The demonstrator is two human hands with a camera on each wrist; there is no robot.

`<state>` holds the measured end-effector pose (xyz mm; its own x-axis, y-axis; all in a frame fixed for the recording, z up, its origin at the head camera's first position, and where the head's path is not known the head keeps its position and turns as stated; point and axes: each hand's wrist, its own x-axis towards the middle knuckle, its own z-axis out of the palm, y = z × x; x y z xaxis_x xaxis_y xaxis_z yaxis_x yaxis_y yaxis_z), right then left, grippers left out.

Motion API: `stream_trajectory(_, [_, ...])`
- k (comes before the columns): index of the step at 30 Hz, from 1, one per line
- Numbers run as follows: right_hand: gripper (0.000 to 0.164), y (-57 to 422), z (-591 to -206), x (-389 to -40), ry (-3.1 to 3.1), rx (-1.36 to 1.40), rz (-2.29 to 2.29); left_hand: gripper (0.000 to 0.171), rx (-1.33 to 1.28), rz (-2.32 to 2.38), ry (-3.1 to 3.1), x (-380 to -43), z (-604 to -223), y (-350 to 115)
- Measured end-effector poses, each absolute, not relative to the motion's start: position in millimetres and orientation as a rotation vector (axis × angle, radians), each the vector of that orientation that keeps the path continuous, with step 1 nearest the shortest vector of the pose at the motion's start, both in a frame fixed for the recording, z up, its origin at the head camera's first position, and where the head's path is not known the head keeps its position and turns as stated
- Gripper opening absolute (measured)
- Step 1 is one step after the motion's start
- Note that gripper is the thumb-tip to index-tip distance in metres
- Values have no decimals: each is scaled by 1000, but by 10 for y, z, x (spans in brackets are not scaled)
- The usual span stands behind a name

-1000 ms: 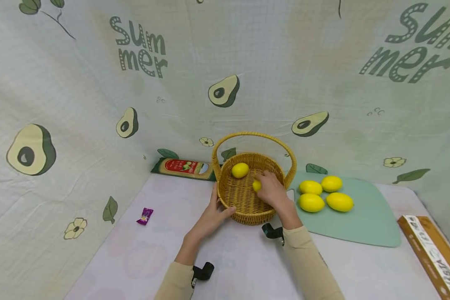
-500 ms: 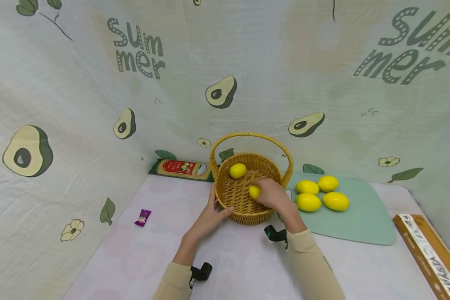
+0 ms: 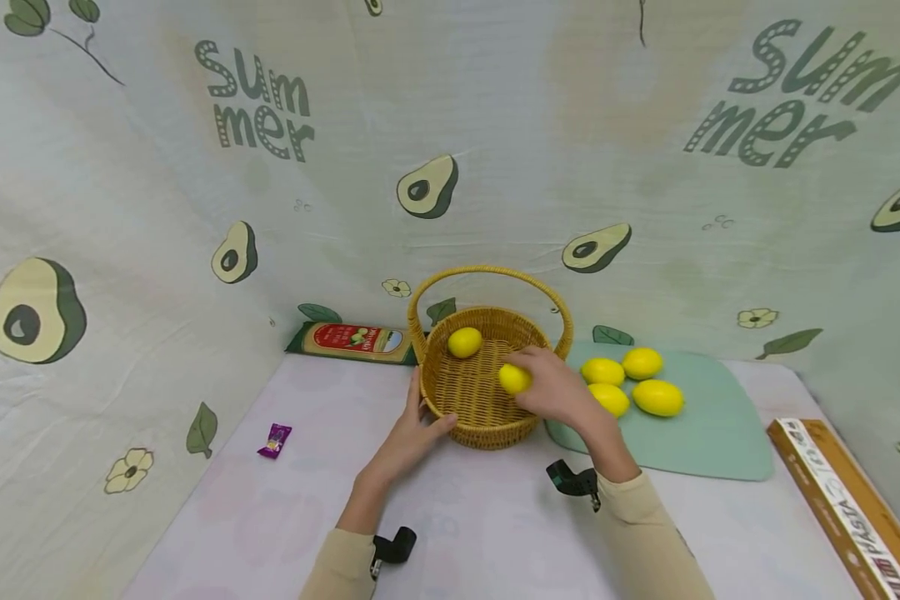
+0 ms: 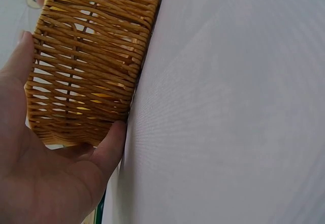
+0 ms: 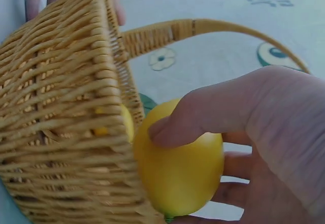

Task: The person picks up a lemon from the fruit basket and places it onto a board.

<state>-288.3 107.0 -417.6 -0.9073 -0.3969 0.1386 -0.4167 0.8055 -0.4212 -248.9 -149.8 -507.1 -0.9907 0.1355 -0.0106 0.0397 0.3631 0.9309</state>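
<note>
A wicker basket (image 3: pixel 487 437) with a tall arched handle stands at the middle of the table. My left hand (image 3: pixel 408 437) grips its left side, one digit on the near rim and the others low along the wall, as the left wrist view (image 4: pixel 56 183) shows. My right hand (image 3: pixel 558 392) pinches a yellow lemon (image 3: pixel 514 379) over the basket's right part. Seen from the right wrist, the thumb presses one side of that lemon (image 5: pixel 177 173), close to the rim, with the fingers behind it. Another lemon (image 3: pixel 465 342) lies in the basket at its back left.
Several lemons (image 3: pixel 658 398) rest on a pale green board (image 3: pixel 705 442) right of the basket. Behind it on the left lies a long green-and-tan packet (image 3: pixel 356 340). A purple wrapped candy (image 3: pixel 275 441) sits at left. A pasta box (image 3: pixel 840 500) lies at the right edge.
The right hand has risen from low inside the basket with the lemon, drawing slightly toward the near right side. The left hand keeps its place on the basket. The head view has shifted a little.
</note>
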Motion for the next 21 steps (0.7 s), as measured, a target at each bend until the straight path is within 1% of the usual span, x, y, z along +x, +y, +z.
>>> stream_trajectory(7, [62,1251,-4076,-2726,-2926,616,707,97,131,1717,2526,-2500,-5105,-1509])
stream_trajectory(16, [61,1443,-4107,-2608,-2907,624,629,97,124,1738,2521,-2501,-5100,-1527])
stream_trajectory(21, [57,1600,-4154,-2555,-2942,609,621,97,146,1735,2524,-2484,-5092,-1508])
